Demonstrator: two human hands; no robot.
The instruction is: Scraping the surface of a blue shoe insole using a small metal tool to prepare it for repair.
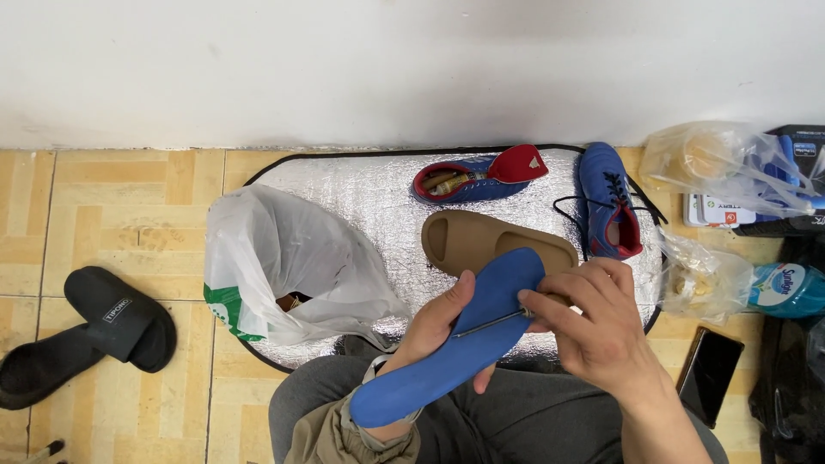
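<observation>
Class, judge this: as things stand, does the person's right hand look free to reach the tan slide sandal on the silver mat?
Probably not at once: the right hand grips a thin tool against the blue insole, though the tan slide sandal lies uncovered just beyond.

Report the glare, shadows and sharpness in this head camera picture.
Head view: even, soft light; the crinkled silver mat throws scattered glare; faint shadows lie under the tan slide and black slide; the blue insole, left hand and right hand are sharp; mild wide-angle bending shows at the edges.

The left hand grips a blue insole while the right hand presses a thin metal tool against it.
</observation>
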